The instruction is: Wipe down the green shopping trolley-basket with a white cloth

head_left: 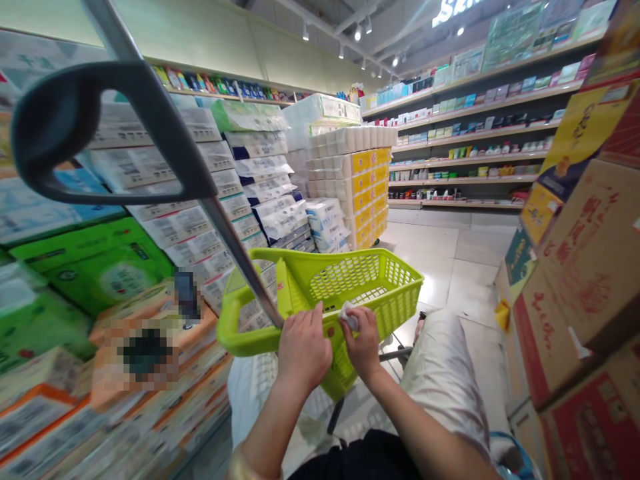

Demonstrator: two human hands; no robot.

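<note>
Lime-green plastic makes up the trolley basket, which stands in the middle of the aisle just in front of the person, between stacked paper packs on the left and printed cartons on the right. The left hand lies over its near rim beside the foot of the metal pole, fingers close together; their underside is hidden, so I cannot tell whether it grips or merely rests. The right hand is narrow, fingertips pinched around a crumpled white wad at the same rim, whose material is too small to tell. The likeliest slip, I judge, is the wad dropping through the fingers into the basket, or tearing if it is thin and gets rubbed against the plastic edge. Should the left hand only rest there, a firm push from the right could roll or tip the trolley, since weight on one rim is poorly balanced. The pole slants up towards the left with its dark grip near the packs, so a sudden turn could knock the stack loose
</note>
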